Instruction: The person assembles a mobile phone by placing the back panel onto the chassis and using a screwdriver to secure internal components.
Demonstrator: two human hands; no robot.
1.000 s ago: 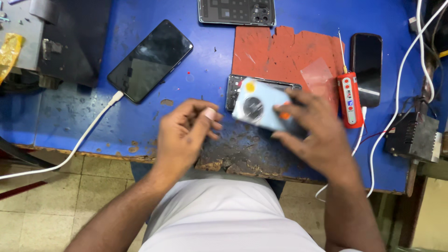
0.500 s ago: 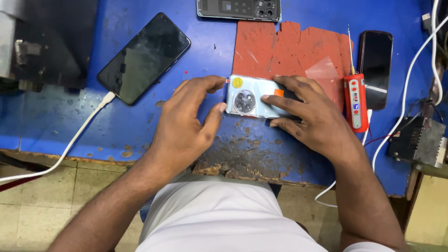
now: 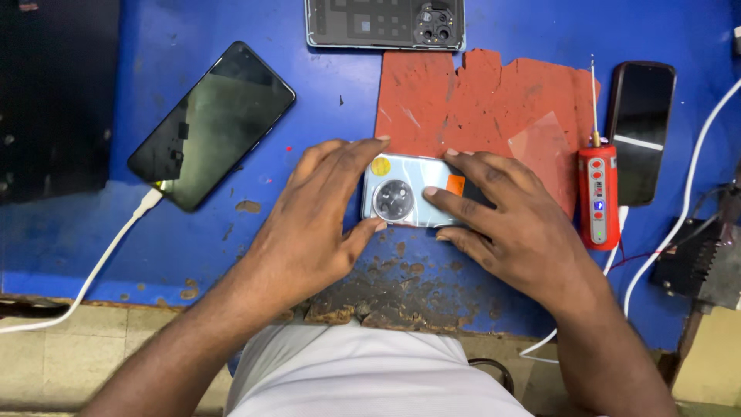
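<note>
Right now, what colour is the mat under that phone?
Brick red mat, ragged-edged, on the blue table; head view shows it.
</note>
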